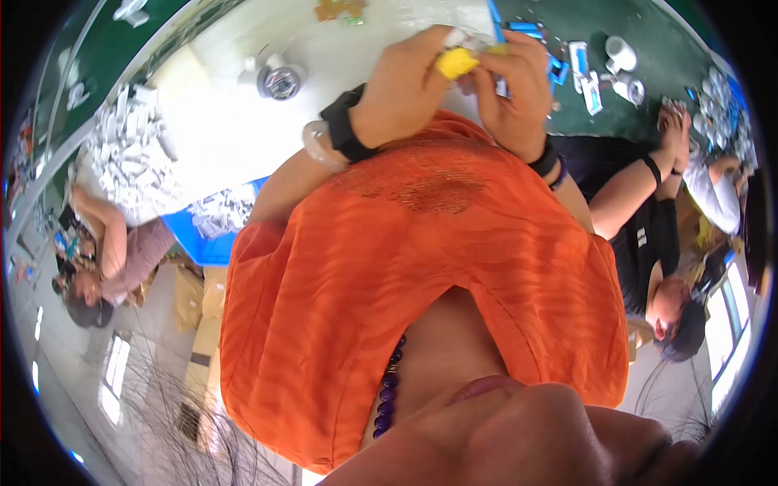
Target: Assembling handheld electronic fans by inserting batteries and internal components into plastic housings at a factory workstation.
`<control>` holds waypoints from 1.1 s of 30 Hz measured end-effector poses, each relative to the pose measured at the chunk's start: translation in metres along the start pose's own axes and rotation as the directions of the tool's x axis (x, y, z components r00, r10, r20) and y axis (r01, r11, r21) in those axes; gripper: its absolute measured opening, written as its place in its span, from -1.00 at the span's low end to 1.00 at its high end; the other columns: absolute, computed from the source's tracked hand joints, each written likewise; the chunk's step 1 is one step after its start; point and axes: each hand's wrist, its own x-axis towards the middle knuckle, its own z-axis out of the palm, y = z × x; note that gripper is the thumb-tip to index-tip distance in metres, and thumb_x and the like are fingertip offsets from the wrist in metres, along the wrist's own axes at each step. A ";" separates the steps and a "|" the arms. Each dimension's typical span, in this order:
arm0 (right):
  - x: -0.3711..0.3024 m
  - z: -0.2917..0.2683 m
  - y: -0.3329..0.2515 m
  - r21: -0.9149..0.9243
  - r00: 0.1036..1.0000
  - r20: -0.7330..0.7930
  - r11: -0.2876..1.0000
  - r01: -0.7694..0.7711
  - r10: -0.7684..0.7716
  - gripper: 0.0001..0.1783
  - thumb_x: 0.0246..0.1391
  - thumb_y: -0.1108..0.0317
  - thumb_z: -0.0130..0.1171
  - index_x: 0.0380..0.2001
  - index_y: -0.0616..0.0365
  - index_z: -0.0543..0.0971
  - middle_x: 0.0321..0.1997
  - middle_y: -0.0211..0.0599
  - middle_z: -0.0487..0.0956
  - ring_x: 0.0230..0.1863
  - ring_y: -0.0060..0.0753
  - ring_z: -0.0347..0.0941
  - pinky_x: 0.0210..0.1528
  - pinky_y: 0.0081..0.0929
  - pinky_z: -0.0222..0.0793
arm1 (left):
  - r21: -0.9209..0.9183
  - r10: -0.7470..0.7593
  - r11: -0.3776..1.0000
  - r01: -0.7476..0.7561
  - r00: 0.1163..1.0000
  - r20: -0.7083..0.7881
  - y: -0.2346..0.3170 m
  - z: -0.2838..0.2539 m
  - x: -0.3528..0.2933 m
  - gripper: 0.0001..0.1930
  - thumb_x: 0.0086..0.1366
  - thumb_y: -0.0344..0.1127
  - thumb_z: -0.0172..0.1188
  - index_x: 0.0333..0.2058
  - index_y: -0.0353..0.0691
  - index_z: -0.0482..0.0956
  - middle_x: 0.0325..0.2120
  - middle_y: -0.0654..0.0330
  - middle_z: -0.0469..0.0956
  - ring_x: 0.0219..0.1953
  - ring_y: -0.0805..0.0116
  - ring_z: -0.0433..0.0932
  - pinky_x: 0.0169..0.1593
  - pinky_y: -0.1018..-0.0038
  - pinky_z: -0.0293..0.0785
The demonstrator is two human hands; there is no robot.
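Observation:
In front of my chest, both hands are raised close together over the edge of the white table (356,49). My left hand (405,85) has its fingers closed on a small white piece (463,38), mostly hidden by the fingers. My right hand (519,85) pinches at the same piece from the other side. A bright yellow patch (456,64) shows at the left thumb tip, and a smaller one by the right fingers; whether these are finger covers or part of the held thing, I cannot tell.
A small white device with a round metallic face (279,82) stands on the table. Farther left lies a heap of white parts (134,150), with a blue bin (198,243) beside it. White and blue pieces (579,69) lie on the green surface at right. Co-workers sit on both sides.

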 end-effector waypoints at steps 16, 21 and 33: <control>-0.106 -0.154 0.170 -0.876 0.888 0.053 0.448 -0.178 0.456 -0.53 -0.15 0.53 0.14 -0.12 -0.22 0.58 -0.10 -0.38 0.53 -0.09 -0.20 0.46 -0.11 -0.21 0.39 | -0.142 -0.271 0.963 0.231 0.853 -0.446 -0.079 -0.225 0.120 -0.62 0.40 -0.19 -0.16 -0.08 -0.43 0.43 -0.31 0.01 0.56 -0.40 0.28 0.55 -0.28 0.29 0.61; -0.114 -0.183 0.211 -0.862 0.888 0.263 0.504 0.041 0.377 -0.62 -0.05 0.34 0.24 -0.10 -0.29 0.60 -0.05 -0.47 0.51 0.00 -0.23 0.42 -0.04 -0.21 0.36 | 0.104 -0.136 0.956 0.274 0.729 -0.670 -0.157 -0.357 0.135 -0.60 0.31 -0.14 0.00 -0.19 -0.47 0.48 -0.29 -0.06 0.56 -0.32 0.09 0.60 -0.20 0.25 0.60; -0.072 -0.187 0.192 -0.591 0.873 0.235 0.776 -0.221 0.428 -0.84 0.08 0.34 0.22 -0.25 0.11 0.62 -0.29 -0.28 0.63 -0.27 -0.29 0.56 -0.18 -0.46 0.42 | 0.348 -0.027 0.923 0.165 0.930 -0.367 -0.086 -0.179 0.087 -0.61 0.17 -0.40 0.11 0.01 -0.32 0.51 -0.09 0.06 0.55 -0.07 0.31 0.51 0.05 0.47 0.37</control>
